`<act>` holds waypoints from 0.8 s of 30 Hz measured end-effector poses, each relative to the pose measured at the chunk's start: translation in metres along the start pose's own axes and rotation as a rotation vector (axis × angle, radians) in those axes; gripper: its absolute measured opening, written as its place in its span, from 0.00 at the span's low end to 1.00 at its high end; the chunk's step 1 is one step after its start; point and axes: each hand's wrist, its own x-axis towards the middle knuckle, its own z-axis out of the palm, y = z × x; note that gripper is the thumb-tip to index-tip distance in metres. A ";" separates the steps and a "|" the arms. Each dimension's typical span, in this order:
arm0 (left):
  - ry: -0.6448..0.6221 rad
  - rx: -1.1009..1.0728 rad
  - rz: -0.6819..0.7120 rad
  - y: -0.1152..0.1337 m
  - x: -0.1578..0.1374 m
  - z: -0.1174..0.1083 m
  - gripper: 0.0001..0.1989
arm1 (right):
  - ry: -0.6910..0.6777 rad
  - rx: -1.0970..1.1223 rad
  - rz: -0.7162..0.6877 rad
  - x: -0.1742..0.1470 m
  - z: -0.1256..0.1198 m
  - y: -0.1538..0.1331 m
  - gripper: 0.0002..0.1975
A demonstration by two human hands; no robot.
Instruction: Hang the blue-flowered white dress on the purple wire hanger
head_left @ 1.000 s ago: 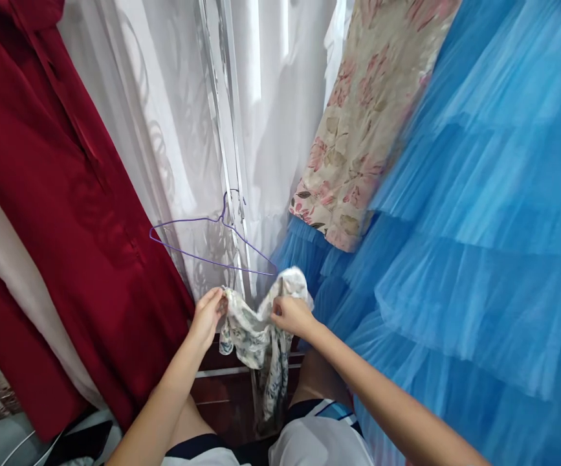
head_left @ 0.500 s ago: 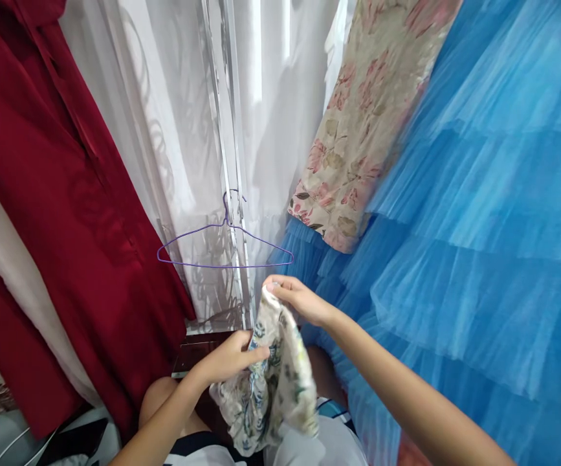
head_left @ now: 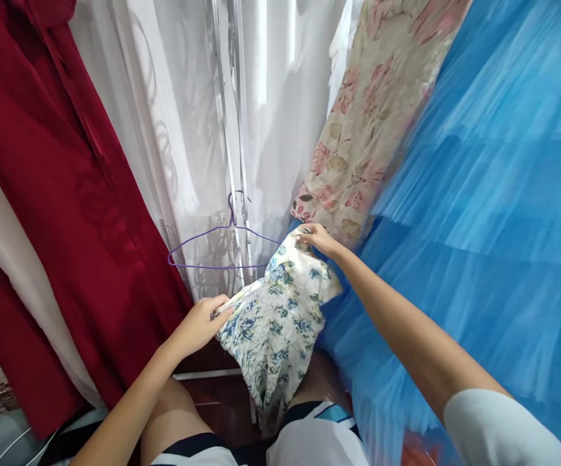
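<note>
A white garment with a blue and green floral print [head_left: 280, 317] hangs spread between my two hands, its lower part falling over my lap. My left hand [head_left: 207, 323] pinches its left edge. Higher up, my right hand [head_left: 316, 238] grips the top right part of the cloth. Just behind the garment, a purple wire hanger [head_left: 202, 266] hangs against a white metal upright; the cloth hides its right end.
A dark red garment [head_left: 86, 213] hangs at the left. White curtains [head_left: 280, 116] fill the back. To the right are a beige garment with pink flowers [head_left: 352, 149] and a tiered blue tulle dress [head_left: 494, 259]. A white cable [head_left: 13, 446] lies at lower left.
The floral garment was bunched and is now stretched out. My right hand has risen to the right, my left hand has moved left. The hanger stays in place.
</note>
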 end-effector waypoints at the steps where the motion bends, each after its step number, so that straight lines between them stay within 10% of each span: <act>1: 0.018 0.062 0.021 0.004 0.003 -0.004 0.16 | 0.000 0.012 0.006 0.013 0.007 0.000 0.05; 6: 0.024 0.218 -0.019 -0.005 0.006 -0.027 0.14 | -0.141 0.104 0.097 0.050 0.053 0.003 0.09; 14: -0.042 0.518 -0.219 -0.094 -0.014 -0.095 0.10 | -0.412 0.320 0.217 0.021 0.079 0.014 0.13; 24: 0.369 0.443 -0.213 -0.117 0.080 -0.151 0.16 | -0.358 0.289 0.192 0.004 0.061 -0.003 0.12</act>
